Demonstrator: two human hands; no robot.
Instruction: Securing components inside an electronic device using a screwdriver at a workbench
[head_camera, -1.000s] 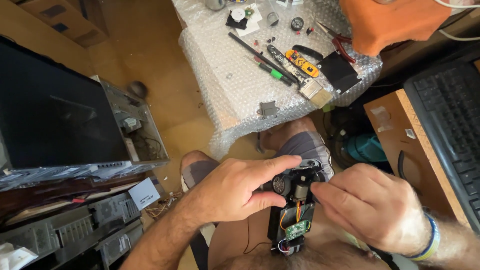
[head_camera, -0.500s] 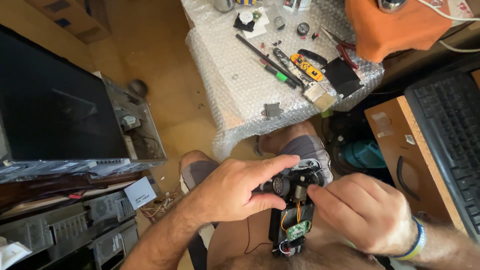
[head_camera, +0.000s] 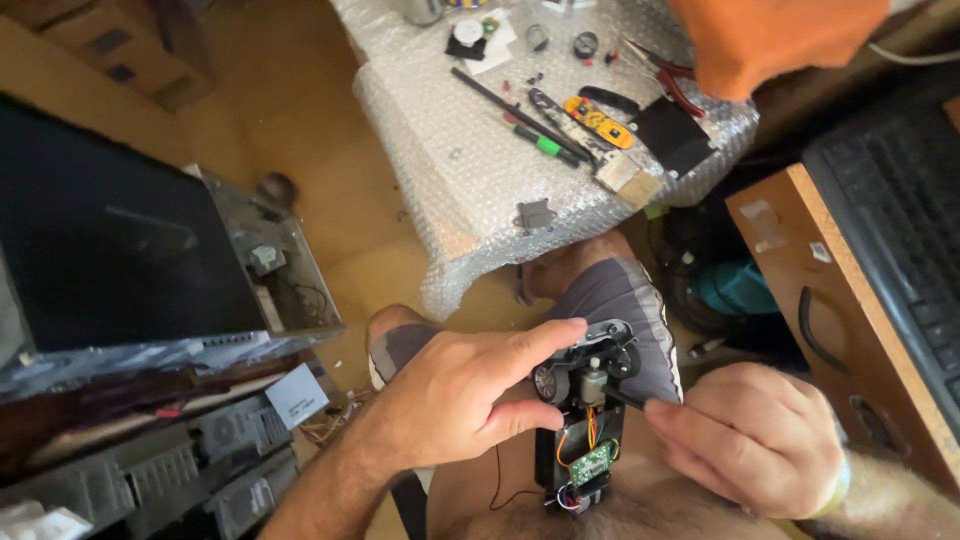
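A large dark flat panel (head_camera: 110, 240) fills the left side, resting over stacked grey electronic units (head_camera: 180, 470) at the near left. Far and centre, a surface wrapped in bubble wrap (head_camera: 470, 190) carries loose tools and parts: a long black rod (head_camera: 515, 112), a green-handled tool (head_camera: 540, 143), a yellow circuit strip (head_camera: 597, 121), a black square pad (head_camera: 672, 135) and a small grey bracket (head_camera: 535, 215) near its front edge. An orange cloth (head_camera: 775, 40) hangs over the far right corner. On the right stands a wooden speaker box (head_camera: 830, 300) with a black keyboard (head_camera: 900, 210) beyond it.

Near and centre, over the person's lap, the left hand (head_camera: 455, 400) grasps a small black motor assembly (head_camera: 585, 410) from its left side, the forefinger laid across the top and the thumb beneath. The assembly stands upright, with a silver motor and gears at the top, orange wires running down to a green circuit board at its lower end. The right hand (head_camera: 750, 440) is closed, its fingertips pinching a thin dark tool (head_camera: 625, 398) whose tip touches the assembly just beside the motor.
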